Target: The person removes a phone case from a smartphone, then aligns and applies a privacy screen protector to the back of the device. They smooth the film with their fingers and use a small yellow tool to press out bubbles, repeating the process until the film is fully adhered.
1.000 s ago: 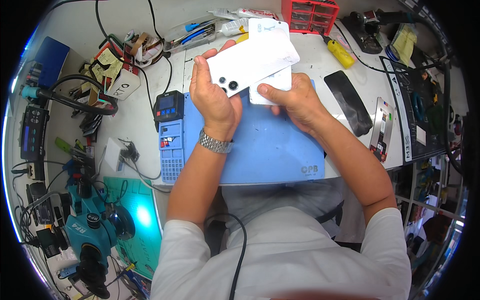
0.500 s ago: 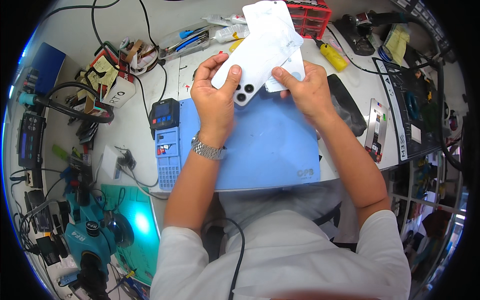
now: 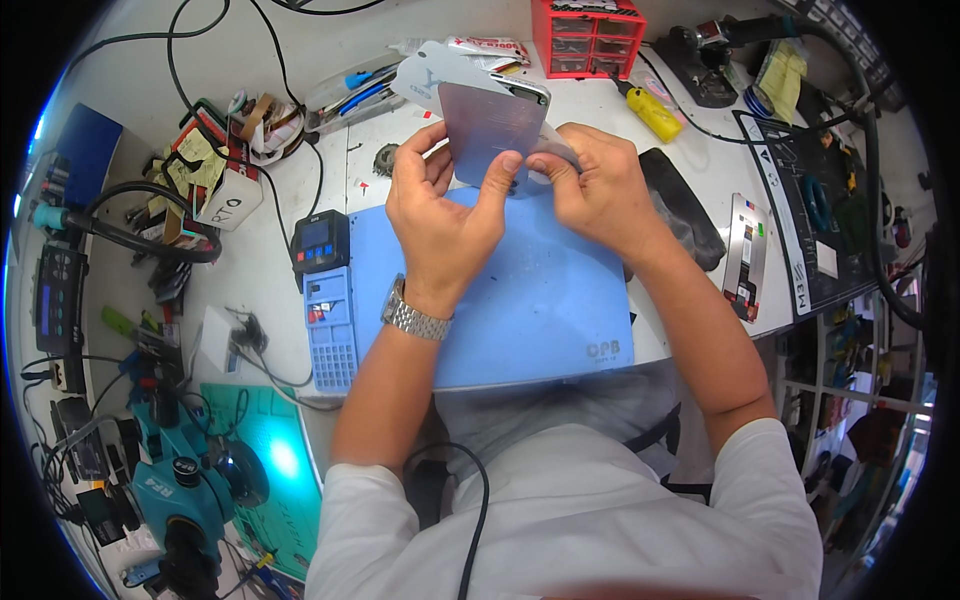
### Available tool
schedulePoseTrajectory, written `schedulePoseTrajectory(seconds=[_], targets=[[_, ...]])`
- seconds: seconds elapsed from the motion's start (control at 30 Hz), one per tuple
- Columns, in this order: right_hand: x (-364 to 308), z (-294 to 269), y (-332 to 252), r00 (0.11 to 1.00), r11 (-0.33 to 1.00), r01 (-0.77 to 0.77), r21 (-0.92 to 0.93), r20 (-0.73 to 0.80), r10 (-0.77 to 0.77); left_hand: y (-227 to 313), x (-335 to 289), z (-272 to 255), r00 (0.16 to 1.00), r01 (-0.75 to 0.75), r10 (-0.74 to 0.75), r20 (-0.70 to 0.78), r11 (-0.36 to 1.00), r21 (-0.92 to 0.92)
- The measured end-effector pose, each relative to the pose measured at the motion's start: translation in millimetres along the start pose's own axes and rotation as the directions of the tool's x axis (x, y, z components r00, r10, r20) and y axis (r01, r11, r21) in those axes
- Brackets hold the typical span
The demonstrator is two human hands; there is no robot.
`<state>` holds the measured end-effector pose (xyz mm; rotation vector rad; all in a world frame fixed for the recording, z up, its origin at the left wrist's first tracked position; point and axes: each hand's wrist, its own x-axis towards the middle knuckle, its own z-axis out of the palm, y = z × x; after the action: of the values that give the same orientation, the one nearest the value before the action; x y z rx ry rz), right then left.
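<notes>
I hold a smartphone upright above the blue work mat, its dark glossy screen side turned toward me. My left hand grips its lower left edge, thumb on the front face; a metal watch sits on that wrist. My right hand pinches the phone's lower right edge. A white sheet shows behind the phone at its upper left.
A red drawer box and yellow tool lie at the back. A black pouch lies right of my hands. Left of the mat are a small black and blue device, cables, and a teal microscope.
The phone was turned over: earlier its white back with camera lenses faced me, now the dark front does. Both hands rose slightly and tilted it upright.
</notes>
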<state>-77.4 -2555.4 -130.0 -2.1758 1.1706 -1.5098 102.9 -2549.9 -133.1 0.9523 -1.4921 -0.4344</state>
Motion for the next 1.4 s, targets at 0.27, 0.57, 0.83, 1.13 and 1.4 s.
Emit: schedulePoseTrajectory(seconds=[0.27,0.57,0.83,1.13,1.4], targets=[[1,6,-10,0.991,0.997,-0.042,0.070,-0.121,0.050,-2,4,-12,0.970,0.241,-0.236,0.055,0.964,-0.116],[1,5,-12,0.915,0.837,-0.203,0.508,-0.205,0.346,-15,11,-23,0.955,0.293,-0.254,0.150,0.880,-0.374],[1,-4,-20,0.926,0.823,-0.072,0.564,-0.269,0.266,-19,13,-24,0.981,-0.124,0.161,0.106,0.949,-0.291],[-3,-7,-33,0.952,0.770,-0.053,0.636,-0.201,0.231,-14,10,-21,0.931,-0.351,0.363,0.032,0.917,-0.187],[-5,-1,-27,0.938,0.759,-0.106,0.643,-0.188,0.291,-17,10,-23,0.924,-0.369,0.380,0.041,0.916,-0.157]])
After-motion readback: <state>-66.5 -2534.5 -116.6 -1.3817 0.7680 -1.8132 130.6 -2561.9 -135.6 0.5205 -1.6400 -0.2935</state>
